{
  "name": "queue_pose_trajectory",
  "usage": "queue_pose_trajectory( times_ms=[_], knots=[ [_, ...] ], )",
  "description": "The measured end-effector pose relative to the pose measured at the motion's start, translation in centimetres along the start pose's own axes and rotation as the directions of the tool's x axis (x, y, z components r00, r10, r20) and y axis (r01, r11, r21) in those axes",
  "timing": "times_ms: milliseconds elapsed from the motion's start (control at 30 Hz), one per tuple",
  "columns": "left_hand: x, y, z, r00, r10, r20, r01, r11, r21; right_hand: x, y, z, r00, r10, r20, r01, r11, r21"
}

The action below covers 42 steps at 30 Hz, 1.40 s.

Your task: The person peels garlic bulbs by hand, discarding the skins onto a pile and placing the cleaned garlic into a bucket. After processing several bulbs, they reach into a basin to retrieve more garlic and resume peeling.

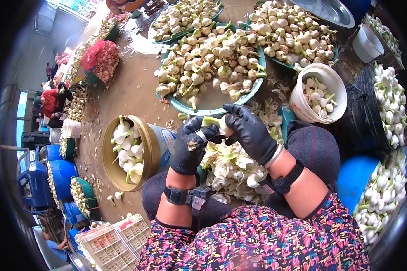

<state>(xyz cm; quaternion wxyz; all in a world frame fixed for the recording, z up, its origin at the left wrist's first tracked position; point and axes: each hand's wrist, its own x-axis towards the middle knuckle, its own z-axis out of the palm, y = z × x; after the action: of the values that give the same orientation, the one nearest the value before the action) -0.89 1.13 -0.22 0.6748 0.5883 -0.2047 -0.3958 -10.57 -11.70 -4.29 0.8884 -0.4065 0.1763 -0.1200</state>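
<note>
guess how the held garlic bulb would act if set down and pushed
The garlic bulb would probably wobble or roll unevenly: its body is rounded, but a thick green stem juts out to one side. Its smooth, pale surface suggests it may slip.

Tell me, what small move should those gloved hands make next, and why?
Probably rub any loose skin off the white, green-stemmed garlic bulb: the black-gloved left hand and black-gloved right hand hold it above a pile of pale papery skins. Whether skin remains is unclear.
</note>
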Motion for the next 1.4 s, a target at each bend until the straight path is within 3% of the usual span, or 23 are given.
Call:
queue_pose_trajectory(
  times_ms=[100,167,233,333,367,400,433,467,500,533,567,600,633,667,700,767,800,933,1067,1167,1233,1333,1400],
  knots=[
    [-0.2,0.2,-0.3,1.0,0.024,-0.012,-0.021,0.975,0.22,-0.3,-0.3,0.0,0.998,0.03,-0.057,-0.03,0.999,-0.011],
    [-0.2,-0.3,-0.5,0.964,0.248,0.097,-0.26,0.797,0.546,-0.1,-0.6,-0.9,0.929,0.337,0.155,-0.352,0.933,0.078],
    [-0.4,-0.1,-0.2,0.974,0.216,0.071,-0.216,0.785,0.58,-0.3,-0.7,-0.8,0.91,0.382,0.161,-0.401,0.909,0.113],
    [-0.2,0.4,-0.1,0.952,0.244,0.186,-0.28,0.441,0.853,-0.6,-0.5,-1.2,0.86,0.435,0.265,-0.496,0.834,0.241],
    [-0.1,-0.1,0.1,0.953,0.243,0.181,-0.275,0.441,0.854,-1.0,0.2,-1.8,0.858,0.439,0.269,-0.501,0.832,0.239],
    [0.2,-0.9,0.2,0.942,0.276,0.19,-0.316,0.539,0.781,-1.2,1.4,-2.6,0.97,0.166,0.175,-0.159,0.986,-0.052],
    [0.5,-1.2,-0.3,0.928,0.326,0.183,-0.353,0.605,0.713,-0.7,2.1,-2.8,0.966,-0.157,0.207,0.22,0.917,-0.331],
    [0.4,-1.9,-0.8,0.962,0.252,0.109,-0.271,0.807,0.525,-0.1,1.4,-2.9,0.947,0.098,0.306,-0.154,0.974,0.164],
    [0.3,-3.0,-1.1,0.982,0.185,0.047,-0.191,0.936,0.295,0.6,0.0,-2.7,0.799,0.288,0.528,-0.568,0.652,0.503],
    [0.3,-4.1,-1.0,0.983,0.186,0.0,-0.186,0.98,0.073,0.0,-1.7,-1.3,0.856,0.265,0.443,-0.479,0.728,0.49],
    [0.9,-5.9,-2.0,0.9,0.419,0.119,-0.435,0.854,0.284,-0.1,-2.1,-0.1,0.894,0.318,0.316,-0.43,0.808,0.402],
    [1.2,-7.3,-2.0,0.895,0.443,0.046,-0.44,0.862,0.254,-0.3,-2.1,1.5,0.937,0.348,0.022,-0.334,0.878,0.342],
    [0.6,-4.3,-1.2,0.975,0.215,0.056,-0.217,0.976,0.027,-0.5,-1.5,-0.8,0.961,0.275,-0.004,-0.275,0.961,0.015],
    [1.0,-5.3,-1.1,0.977,0.211,0.023,-0.211,0.977,-0.02,-1.1,-1.6,-0.7,0.994,0.107,-0.001,-0.101,0.939,-0.327],
    [1.3,-5.4,-1.1,0.99,0.137,0.02,-0.135,0.987,-0.085,-1.3,-1.8,0.1,0.995,-0.084,0.052,0.098,0.783,-0.615],
    [1.0,-4.3,-0.8,0.976,0.216,-0.033,-0.206,0.961,0.186,-1.4,-1.3,2.0,0.986,-0.104,-0.128,0.007,0.802,-0.597],
    [1.1,-4.5,-0.7,0.973,0.229,-0.027,-0.223,0.964,0.144,-0.3,1.0,1.3,0.937,-0.335,-0.104,0.214,0.781,-0.587],
    [0.1,-2.1,-1.0,0.989,0.112,0.095,-0.104,0.991,-0.079,-1.0,-0.5,1.9,0.987,-0.055,-0.148,-0.014,0.904,-0.427],
    [0.1,-2.3,-2.0,0.976,0.09,0.199,-0.082,0.996,-0.048,-1.3,-1.7,0.7,0.98,0.197,-0.013,-0.187,0.903,-0.387],
    [0.5,-3.8,-2.9,0.936,0.299,0.188,-0.339,0.91,0.239,-1.7,-2.1,1.4,0.959,0.266,0.097,-0.226,0.926,-0.302],
    [0.8,-5.1,-3.6,0.904,0.401,0.149,-0.39,0.627,0.674,-2.0,-0.8,-0.4,0.963,0.186,0.197,-0.128,0.954,-0.272],
    [0.2,-4.0,-3.2,0.953,0.277,0.123,-0.294,0.746,0.598,-2.0,-0.9,-1.2,0.922,0.326,0.21,-0.25,0.913,-0.322],
    [0.5,-4.2,-2.7,0.928,0.371,0.03,-0.324,0.766,0.555,-1.5,-0.8,-0.4,0.976,0.145,0.159,-0.023,0.805,-0.593]
  ],
)
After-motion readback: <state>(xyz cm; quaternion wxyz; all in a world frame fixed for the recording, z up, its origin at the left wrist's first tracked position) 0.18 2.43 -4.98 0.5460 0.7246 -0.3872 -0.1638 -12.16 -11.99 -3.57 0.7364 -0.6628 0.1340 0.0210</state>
